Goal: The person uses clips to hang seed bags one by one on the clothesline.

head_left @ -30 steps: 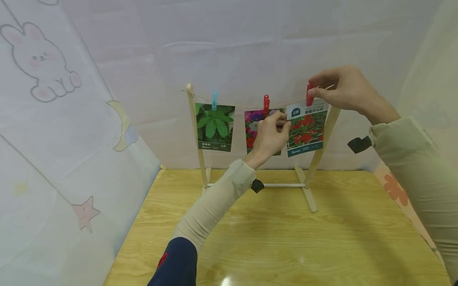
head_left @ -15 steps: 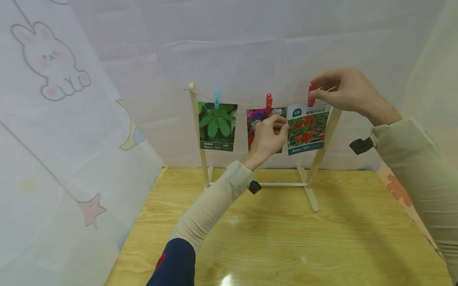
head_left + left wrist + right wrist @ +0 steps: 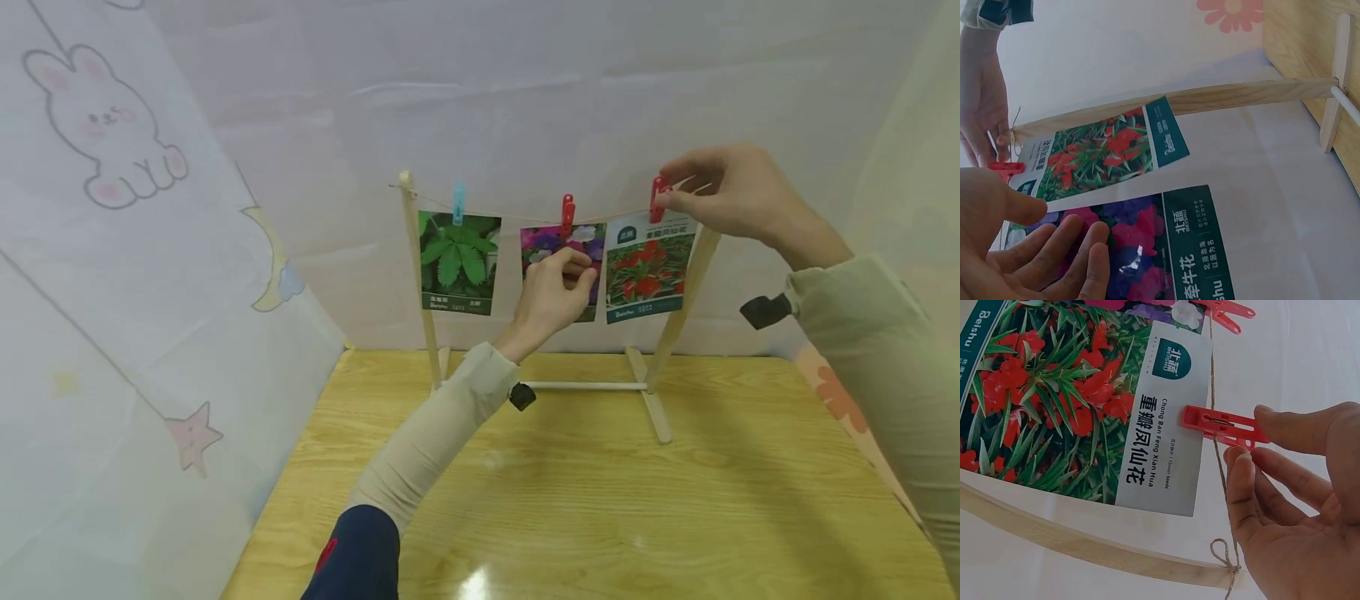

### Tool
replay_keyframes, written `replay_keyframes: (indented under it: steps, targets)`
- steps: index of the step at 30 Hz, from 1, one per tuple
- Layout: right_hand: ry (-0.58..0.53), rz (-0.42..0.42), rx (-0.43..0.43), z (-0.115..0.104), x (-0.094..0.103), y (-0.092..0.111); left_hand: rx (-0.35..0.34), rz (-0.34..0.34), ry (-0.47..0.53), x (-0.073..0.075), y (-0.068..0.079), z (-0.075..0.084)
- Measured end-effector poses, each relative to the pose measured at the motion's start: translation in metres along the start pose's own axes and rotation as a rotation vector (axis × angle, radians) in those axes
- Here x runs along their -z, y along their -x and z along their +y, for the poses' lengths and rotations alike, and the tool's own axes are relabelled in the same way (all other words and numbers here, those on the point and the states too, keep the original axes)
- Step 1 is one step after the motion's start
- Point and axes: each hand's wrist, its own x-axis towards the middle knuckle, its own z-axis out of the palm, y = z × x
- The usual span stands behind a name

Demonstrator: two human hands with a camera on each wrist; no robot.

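A red-flowered seed packet (image 3: 649, 271) hangs from the twine (image 3: 1213, 381) under a red clothespin (image 3: 1225, 425). My right hand (image 3: 750, 196) has thumb and fingertips at the handle ends of that clothespin, pinching it. My left hand (image 3: 551, 296) is in front of the middle seed packet (image 3: 1135, 250), which has purple and pink flowers. Its fingers are loosely bent and hold nothing, apart from the red-flowered packet's edge. A second red clothespin (image 3: 567, 217) holds the middle packet. On the left, a light blue clothespin (image 3: 458, 204) holds a green-leaf seed packet (image 3: 459, 262).
The twine runs between two wooden posts (image 3: 420, 275) of a stand, joined low by a white rod (image 3: 585, 386). The stand's feet (image 3: 651, 400) rest on a wood-grain table (image 3: 570, 492). Pale printed cloth (image 3: 480, 100) rises behind and on both sides.
My left hand has let go of the red-flowered packet's left edge and moved slightly left and down. The right hand stays at its clothespin. The view has shifted slightly.
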Motion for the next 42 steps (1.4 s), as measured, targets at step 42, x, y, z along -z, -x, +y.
replay_keyframes:
  steps: [42]
  targets:
    - [-0.170, 0.112, 0.068, 0.039, -0.014, 0.056, 0.081, -0.013, -0.109, 0.076, 0.070, -0.055]
